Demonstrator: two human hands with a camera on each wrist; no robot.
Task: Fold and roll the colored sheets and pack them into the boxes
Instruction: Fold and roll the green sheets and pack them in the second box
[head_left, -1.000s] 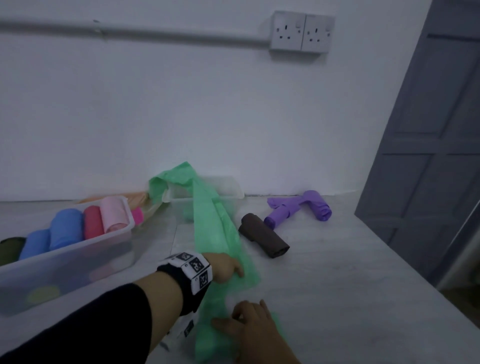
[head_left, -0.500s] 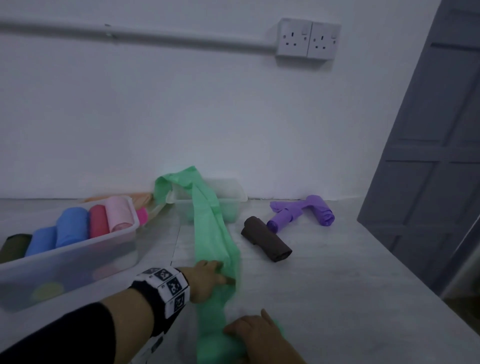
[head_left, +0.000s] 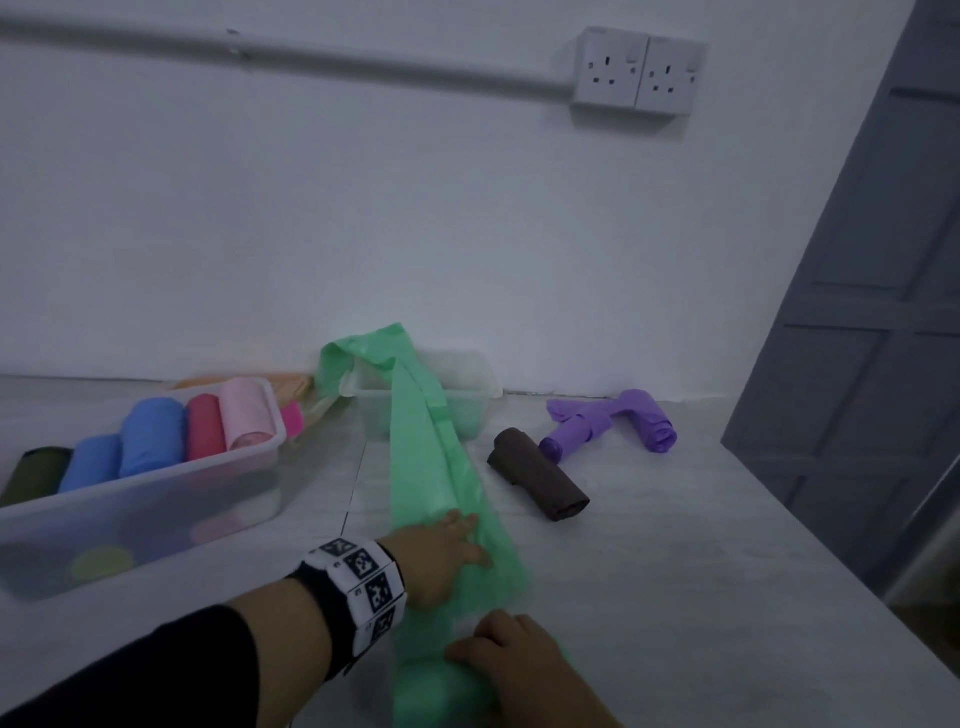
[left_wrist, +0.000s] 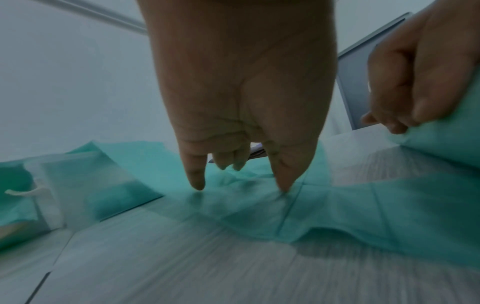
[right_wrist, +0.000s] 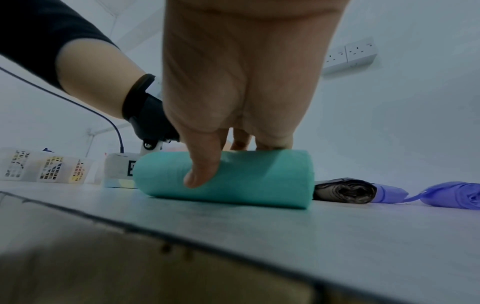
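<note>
Fingertips (left_wrist: 197, 183) of the left hand (head_left: 441, 561) press straight down on the flat stretch of the green sheet (head_left: 431, 467), spread and holding nothing, while the right hand (head_left: 519, 660) curls over the rolled end (right_wrist: 223, 176) near the table's front edge, thumb on the near face and fingers over the top. That sheet is folded into a long narrow strip running from the roll away across the pale table (head_left: 675, 571) and draping over the rim of the small clear box (head_left: 467, 384) by the wall. It looks like thin, soft film or light non-woven material: nearly weightless, limp, easily wrinkled and probably a little slippery on the smooth top, so the roll would likely loosen if let go. The sensible hold seems to be across the roll's full width with a curled hand, the other hand flattening the strip just ahead to keep tension. A brown roll (head_left: 540, 475) and a loosely rolled purple sheet (head_left: 613, 423) lie to the right; the long clear box (head_left: 156, 483) on the left already holds blue, red and pink rolls.
</note>
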